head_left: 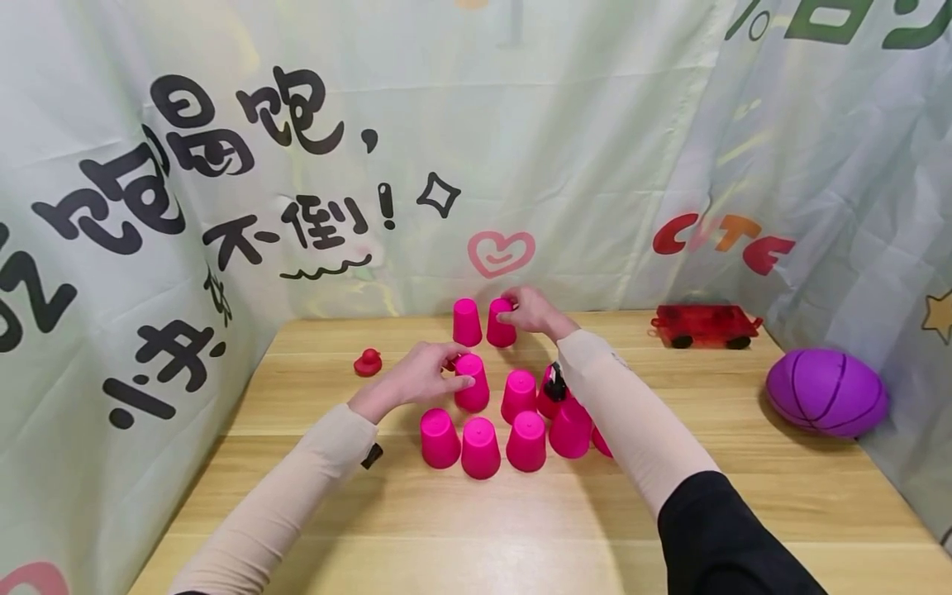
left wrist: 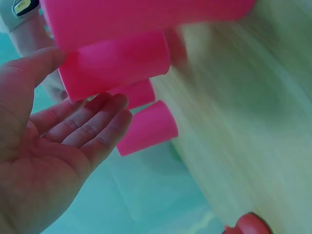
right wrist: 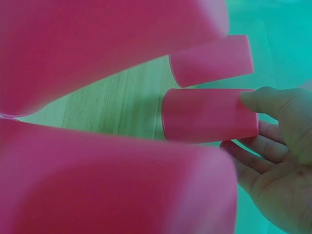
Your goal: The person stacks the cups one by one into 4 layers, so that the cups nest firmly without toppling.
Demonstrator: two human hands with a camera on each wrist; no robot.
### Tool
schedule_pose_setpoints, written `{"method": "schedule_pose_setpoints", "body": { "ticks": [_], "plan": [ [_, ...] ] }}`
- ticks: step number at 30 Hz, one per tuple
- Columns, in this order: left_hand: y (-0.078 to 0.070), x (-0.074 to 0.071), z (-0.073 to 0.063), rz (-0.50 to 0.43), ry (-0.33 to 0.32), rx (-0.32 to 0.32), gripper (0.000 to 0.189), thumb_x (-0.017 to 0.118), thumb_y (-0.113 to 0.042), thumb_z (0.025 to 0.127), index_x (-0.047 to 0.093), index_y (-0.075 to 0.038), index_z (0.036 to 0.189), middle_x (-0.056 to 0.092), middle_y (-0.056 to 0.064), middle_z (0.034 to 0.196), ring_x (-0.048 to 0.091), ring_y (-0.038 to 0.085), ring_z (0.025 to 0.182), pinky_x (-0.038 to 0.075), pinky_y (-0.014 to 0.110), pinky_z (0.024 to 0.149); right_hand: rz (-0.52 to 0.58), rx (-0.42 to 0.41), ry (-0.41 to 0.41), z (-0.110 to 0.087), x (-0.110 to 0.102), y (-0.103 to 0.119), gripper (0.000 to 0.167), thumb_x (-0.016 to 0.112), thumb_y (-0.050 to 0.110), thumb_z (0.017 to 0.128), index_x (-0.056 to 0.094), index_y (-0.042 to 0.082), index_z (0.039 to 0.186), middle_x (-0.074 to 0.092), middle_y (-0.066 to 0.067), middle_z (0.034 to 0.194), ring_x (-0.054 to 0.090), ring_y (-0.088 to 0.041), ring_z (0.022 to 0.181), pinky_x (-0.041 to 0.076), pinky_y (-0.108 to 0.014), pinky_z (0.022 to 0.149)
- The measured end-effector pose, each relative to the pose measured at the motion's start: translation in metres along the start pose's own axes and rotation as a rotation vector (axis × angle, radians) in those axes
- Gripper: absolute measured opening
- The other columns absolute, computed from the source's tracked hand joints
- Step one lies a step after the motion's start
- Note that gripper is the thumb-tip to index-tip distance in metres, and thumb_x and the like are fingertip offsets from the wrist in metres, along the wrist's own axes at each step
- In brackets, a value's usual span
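Pink cups stand upside down on the wooden table. My left hand (head_left: 427, 376) has its thumb and fingers around the upper part of one pink cup (head_left: 473, 395) in the middle row. In the left wrist view this cup (left wrist: 117, 63) lies between the thumb and the fingers. Farther back, my right hand (head_left: 535, 312) pinches the top of another pink cup (head_left: 501, 332), thumb on one side and fingers on the other, as the right wrist view shows on the cup (right wrist: 209, 115). Just left of it stands a further back-row cup (head_left: 466, 324).
Several more cups, such as a front one (head_left: 480, 449), stand nearer me, some partly behind the right forearm. A red rubber duck (head_left: 368, 363) sits to the left. At right are a red toy cart (head_left: 706, 326) and a purple ball (head_left: 827, 392). A printed curtain (head_left: 580, 182) hangs behind.
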State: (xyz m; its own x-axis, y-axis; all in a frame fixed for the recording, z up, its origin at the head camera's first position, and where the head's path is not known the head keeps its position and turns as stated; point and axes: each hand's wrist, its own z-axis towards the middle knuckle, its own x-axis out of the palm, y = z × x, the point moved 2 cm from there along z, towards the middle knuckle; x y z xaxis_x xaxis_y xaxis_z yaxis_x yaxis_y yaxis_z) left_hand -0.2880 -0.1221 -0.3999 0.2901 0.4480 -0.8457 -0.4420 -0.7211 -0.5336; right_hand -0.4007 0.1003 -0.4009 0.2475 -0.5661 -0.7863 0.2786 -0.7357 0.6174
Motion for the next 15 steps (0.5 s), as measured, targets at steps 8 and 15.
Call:
{"method": "schedule_pose_setpoints", "body": {
  "ticks": [8, 15],
  "plan": [
    [0.014, -0.021, 0.0, 0.018, -0.067, -0.058, 0.049, 0.077, -0.031, 0.096, 0.066, -0.005, 0.136, 0.073, 0.008, 0.115, 0.068, 0.026, 0.106, 0.059, 0.04, 0.095, -0.008, 0.005, -0.004, 0.002, -0.001, 0.001, 0.046, 0.071, 0.017, 0.099, 0.061, -0.007, 0.138, 0.069, -0.022, 0.124, 0.063, -0.032, 0.106, 0.058, -0.041, 0.096],
    [0.034, -0.029, 0.006, 0.003, -0.149, -0.066, 0.042, 0.078, -0.027, 0.095, 0.069, -0.001, 0.126, 0.074, 0.01, 0.105, 0.067, 0.023, 0.093, 0.058, 0.038, 0.088, 0.012, -0.02, -0.007, -0.011, -0.01, 0.003, 0.063, 0.069, 0.021, 0.1, 0.048, -0.011, 0.15, 0.059, -0.032, 0.144, 0.059, -0.045, 0.133, 0.052, -0.051, 0.112]
  ]
}}
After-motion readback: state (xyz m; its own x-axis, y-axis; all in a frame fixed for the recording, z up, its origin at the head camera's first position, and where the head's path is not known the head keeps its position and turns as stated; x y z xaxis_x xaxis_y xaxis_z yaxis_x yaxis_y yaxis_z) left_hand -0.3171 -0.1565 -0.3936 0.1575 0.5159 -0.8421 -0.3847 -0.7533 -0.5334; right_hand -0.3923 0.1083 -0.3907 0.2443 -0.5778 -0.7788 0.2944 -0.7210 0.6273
